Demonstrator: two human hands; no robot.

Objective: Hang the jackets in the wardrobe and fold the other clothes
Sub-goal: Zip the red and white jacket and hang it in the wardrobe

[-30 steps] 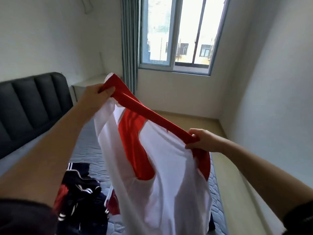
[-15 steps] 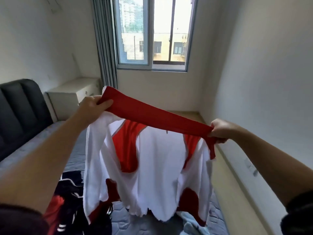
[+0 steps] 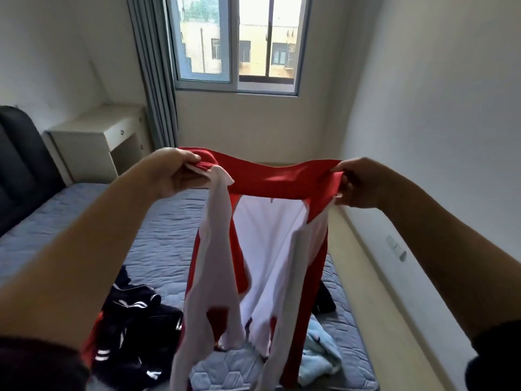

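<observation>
Both hands have drawn apart and levelled out: the red band that slanted down from the left hand (image 3: pixel 174 173) toward the right hand (image 3: pixel 355 184) a second ago now stretches almost flat between them. That spreads the red-and-white garment (image 3: pixel 270 249) open, so the person can likely judge whether it is a jacket for the wardrobe or a piece to fold; neither step has begun. Each hand pinches one end of the band, fingers curled over the cloth. Below the hands the garment hangs free above the bed (image 3: pixel 158 235), white in the middle with red side strips, its front panels parted. Under the left hand lies a dark striped heap (image 3: pixel 135 314); under the right, a pale blue cloth (image 3: pixel 321 354).
</observation>
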